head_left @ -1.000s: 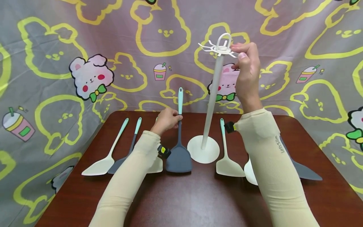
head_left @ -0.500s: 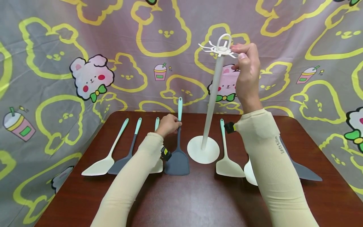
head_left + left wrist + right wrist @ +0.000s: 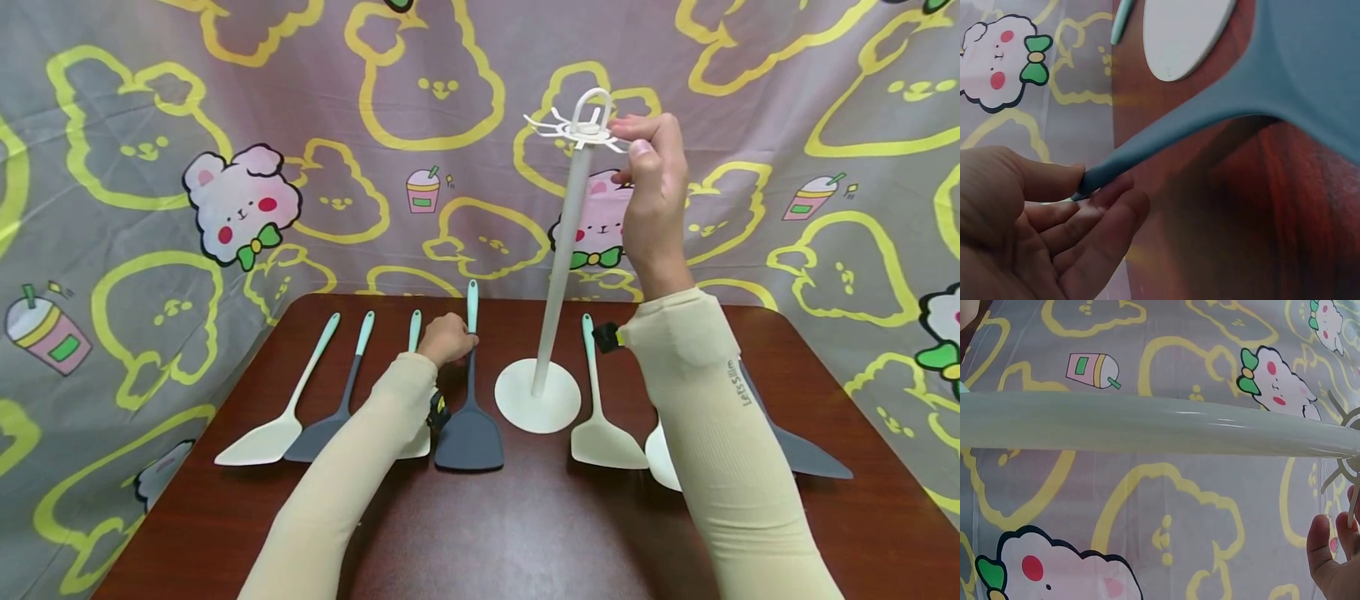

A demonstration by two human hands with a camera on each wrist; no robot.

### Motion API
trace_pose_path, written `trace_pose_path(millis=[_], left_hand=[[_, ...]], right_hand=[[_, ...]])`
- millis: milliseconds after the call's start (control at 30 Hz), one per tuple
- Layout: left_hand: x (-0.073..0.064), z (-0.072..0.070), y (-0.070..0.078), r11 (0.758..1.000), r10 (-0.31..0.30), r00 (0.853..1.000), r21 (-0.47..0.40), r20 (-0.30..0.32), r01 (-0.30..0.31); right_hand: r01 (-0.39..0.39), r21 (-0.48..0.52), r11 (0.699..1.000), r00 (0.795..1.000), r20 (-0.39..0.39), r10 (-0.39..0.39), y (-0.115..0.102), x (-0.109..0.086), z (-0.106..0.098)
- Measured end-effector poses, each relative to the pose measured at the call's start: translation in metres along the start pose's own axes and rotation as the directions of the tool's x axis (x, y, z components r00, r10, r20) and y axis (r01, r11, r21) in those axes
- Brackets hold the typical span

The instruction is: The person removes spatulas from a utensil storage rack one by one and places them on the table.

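My left hand pinches the shaft of a grey spatula with a mint handle, left of the stand. In the left wrist view, the thumb and fingers of the left hand meet on the spatula's shaft, and its broad blade runs off to the upper right. A white utensil stand rises from a round base, with a ring of hooks and a loop on top. High on its right side, my right hand pinches one hook. Part of that right hand shows at the right wrist view's edge.
Left of the held spatula lie a cream turner, a grey one and another cream one, partly behind the sleeve. To the right are a cream spatula, a white utensil and a grey one. A patterned curtain hangs behind.
The left hand has lowered the grey spatula and brought it slightly nearer, its handle top dropping in the head view. The right hand and the stand have stayed in place.
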State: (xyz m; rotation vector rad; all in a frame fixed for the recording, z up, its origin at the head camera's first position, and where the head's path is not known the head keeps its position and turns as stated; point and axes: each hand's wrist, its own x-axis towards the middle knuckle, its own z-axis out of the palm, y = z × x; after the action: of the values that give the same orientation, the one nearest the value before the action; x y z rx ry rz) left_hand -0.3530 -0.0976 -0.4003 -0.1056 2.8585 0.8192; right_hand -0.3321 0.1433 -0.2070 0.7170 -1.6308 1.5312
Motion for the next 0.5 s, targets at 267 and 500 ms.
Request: trace_pose_path(millis=[267, 500], left_hand=[[0.006, 0.009, -0.007, 0.999, -0.025, 1.0, 0.029, -0.013, 0.026], [0.01, 0.017, -0.012, 0.999, -0.038, 0.999, 0.024, -0.033, 0.039]], right_hand=[[0.0, 0.015, 1.0, 1.0, -0.002, 0.0, 0.001, -0.001, 0.0], [-0.001, 0.008, 1.0, 1.0, -0.003, 0.001, 0.001, 0.0, -0.001]])
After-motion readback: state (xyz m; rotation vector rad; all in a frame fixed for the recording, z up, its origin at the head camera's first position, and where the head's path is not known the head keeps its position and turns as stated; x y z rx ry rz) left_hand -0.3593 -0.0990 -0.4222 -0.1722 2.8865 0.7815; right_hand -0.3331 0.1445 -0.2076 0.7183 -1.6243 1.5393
